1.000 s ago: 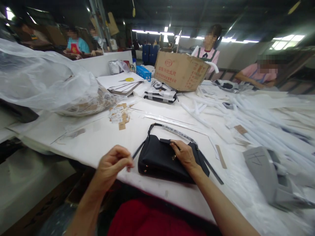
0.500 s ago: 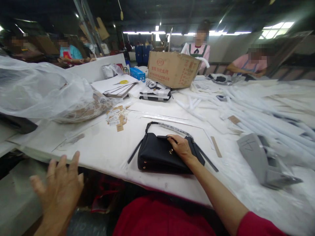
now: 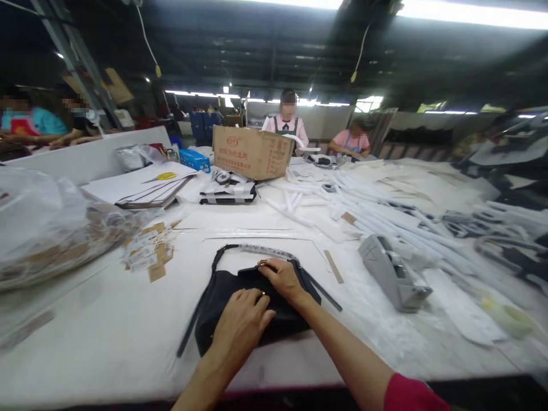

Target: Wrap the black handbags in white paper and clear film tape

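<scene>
Black handbag [image 3: 220, 292] at six o'clock now occupies both: our left hand [image 3: 242, 315] arrives, grip unclear; our right hand [image 3: 283, 278] pinches its flap [image 3: 248, 271].

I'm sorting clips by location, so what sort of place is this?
Probably a bag factory's finishing or packing area: a black handbag with a plastic-wrapped strap, a pile of hang tags, and an aproned worker beyond the cardboard box.

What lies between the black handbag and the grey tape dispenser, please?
The head view shows a narrow brownish strip on the table, and the dark strap end of the handbag.
</scene>
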The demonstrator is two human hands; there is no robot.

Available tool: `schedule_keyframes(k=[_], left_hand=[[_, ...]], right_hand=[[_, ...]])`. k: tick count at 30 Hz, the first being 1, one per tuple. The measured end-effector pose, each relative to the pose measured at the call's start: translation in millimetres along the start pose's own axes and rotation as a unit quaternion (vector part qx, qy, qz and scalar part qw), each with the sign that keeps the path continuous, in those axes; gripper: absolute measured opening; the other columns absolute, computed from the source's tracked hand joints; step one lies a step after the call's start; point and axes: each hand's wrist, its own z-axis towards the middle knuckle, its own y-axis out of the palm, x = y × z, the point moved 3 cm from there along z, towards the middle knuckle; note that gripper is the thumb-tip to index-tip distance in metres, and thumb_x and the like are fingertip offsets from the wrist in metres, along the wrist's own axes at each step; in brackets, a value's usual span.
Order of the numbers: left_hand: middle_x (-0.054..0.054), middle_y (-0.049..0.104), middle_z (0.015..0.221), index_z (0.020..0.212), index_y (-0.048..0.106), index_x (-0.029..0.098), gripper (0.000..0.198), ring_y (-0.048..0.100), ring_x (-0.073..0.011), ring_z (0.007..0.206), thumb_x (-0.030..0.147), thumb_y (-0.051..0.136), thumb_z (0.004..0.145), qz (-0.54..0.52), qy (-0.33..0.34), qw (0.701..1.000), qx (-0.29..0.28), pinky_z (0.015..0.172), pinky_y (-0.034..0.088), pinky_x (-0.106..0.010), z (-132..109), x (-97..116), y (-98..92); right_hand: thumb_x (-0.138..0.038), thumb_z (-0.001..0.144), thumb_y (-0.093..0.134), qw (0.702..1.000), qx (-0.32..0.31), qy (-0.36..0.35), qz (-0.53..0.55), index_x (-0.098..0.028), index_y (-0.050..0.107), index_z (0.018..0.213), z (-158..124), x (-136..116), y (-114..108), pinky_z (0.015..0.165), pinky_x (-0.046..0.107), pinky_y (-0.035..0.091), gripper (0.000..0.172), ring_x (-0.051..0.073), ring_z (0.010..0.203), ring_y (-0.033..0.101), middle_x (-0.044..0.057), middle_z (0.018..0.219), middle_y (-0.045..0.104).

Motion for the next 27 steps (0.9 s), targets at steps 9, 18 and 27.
schedule_keyframes(k=[9,18,27], left_hand=[[-0.011,0.062,0.132,0.135,0.053,0.020,0.044,0.060,-0.0252,0.120,0.033,0.050,0.093,0.053,0.041,0.994,0.089,0.100,0.051,-0.043,-44.9,-17.0,55.4],[-0.013,0.061,0.134,0.145,0.040,0.015,0.055,0.058,-0.0254,0.124,0.038,0.047,0.096,0.028,0.027,0.997,0.068,0.106,0.046,-0.046,-41.4,-13.4,35.6],[-0.015,0.050,0.146,0.149,0.035,0.017,0.064,0.049,-0.0305,0.132,0.043,0.050,0.092,0.128,-0.043,0.986,0.102,0.114,0.030,-0.050,-88.4,-43.3,35.5]], right_hand=[[-0.021,0.083,0.063,0.990,-0.041,0.020,-0.133,-0.021,0.044,0.145,-12.9,-45.6,-24.6,0.094,0.039,0.054,0.066,0.024,0.108,0.066,0.012,0.141,0.055],[-0.038,0.094,0.057,0.927,-0.139,-0.073,-0.340,-0.027,0.053,0.139,-92.8,-16.2,-37.9,0.116,0.057,0.025,0.046,0.029,0.137,0.043,0.007,0.146,0.051],[-0.045,0.095,0.054,0.927,-0.153,-0.074,-0.335,-0.028,0.051,0.141,-89.8,-17.0,-36.1,0.117,0.056,0.023,0.050,0.029,0.139,0.040,0.006,0.147,0.050]])
